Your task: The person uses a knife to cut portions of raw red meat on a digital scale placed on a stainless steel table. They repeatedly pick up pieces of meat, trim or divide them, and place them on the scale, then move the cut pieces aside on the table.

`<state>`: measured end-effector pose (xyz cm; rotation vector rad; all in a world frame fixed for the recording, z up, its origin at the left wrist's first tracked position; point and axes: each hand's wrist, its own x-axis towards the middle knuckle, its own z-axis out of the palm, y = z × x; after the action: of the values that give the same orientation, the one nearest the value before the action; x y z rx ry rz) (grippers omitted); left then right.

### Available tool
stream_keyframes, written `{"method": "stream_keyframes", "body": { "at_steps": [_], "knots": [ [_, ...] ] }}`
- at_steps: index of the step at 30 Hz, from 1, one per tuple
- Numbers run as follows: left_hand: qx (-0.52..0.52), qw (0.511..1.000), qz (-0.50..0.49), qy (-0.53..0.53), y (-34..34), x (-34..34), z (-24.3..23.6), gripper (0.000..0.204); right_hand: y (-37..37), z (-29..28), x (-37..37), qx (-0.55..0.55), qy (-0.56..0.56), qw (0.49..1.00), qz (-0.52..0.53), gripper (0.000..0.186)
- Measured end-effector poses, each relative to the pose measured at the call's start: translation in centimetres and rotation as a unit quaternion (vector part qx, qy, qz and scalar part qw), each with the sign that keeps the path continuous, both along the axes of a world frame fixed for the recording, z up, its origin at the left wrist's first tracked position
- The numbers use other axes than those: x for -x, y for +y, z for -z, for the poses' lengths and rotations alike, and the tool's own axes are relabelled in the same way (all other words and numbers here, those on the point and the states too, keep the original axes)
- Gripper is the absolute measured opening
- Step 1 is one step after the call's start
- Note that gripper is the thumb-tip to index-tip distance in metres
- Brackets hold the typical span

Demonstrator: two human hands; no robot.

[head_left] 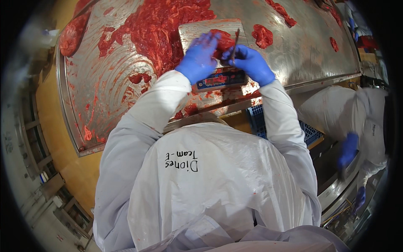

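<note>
A digital scale with a steel platform (235, 25) and a lit red display (215, 80) stands on the metal table before me. On its platform lies a piece of raw red meat (225, 40). My left hand (199, 58), in a blue glove, is over the platform's left part, fingers stretched out beside the meat and seemingly touching its edge. In my blue-gloved right hand (251, 63) is a knife (236, 42), its narrow blade pointing away from me past the meat's right side. Its handle is mostly hidden by the fingers.
A big heap of raw meat (157, 27) spreads left of the scale; a small piece (262, 36) lies right of it. The steel table (302, 54) has a raised edge near my body. Blue crates (310, 133) sit below. A co-worker in white (336, 109) stands at right.
</note>
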<state>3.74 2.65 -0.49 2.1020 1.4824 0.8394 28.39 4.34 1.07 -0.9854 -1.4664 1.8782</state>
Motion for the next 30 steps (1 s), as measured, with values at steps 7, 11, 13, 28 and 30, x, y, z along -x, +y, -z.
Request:
{"method": "stream_keyframes", "body": {
  "at_steps": [7, 11, 13, 28, 30],
  "knots": [
    [0.031, 0.993, -0.101, -0.044, -1.6, 3.6, -1.7, 0.035, -4.6, -0.3, -0.9, 0.069, 0.048, 0.995, 0.052, 0.026],
    [-0.096, 0.981, 0.014, 0.17, -2.1, 0.6, -0.3, 0.02, -5.4, 0.9, 0.7, 0.185, 0.038, 0.982, -0.014, 0.031],
    [-0.073, 0.983, 0.034, 0.168, -2.9, 1.3, -0.9, 0.018, -6.1, 2.5, -0.5, 0.227, 0.027, 0.973, -0.02, 0.034],
    [-0.085, 0.985, -0.01, 0.149, -3.4, 2.9, 0.3, 0.013, -5.2, 3.5, -1.2, 0.241, 0.049, 0.966, -0.082, 0.036],
    [-0.084, 0.987, -0.01, 0.138, -4.0, 3.3, -0.1, 0.012, -5.5, 3.5, -1.7, 0.256, 0.061, 0.961, -0.091, 0.035]
  ]
}}
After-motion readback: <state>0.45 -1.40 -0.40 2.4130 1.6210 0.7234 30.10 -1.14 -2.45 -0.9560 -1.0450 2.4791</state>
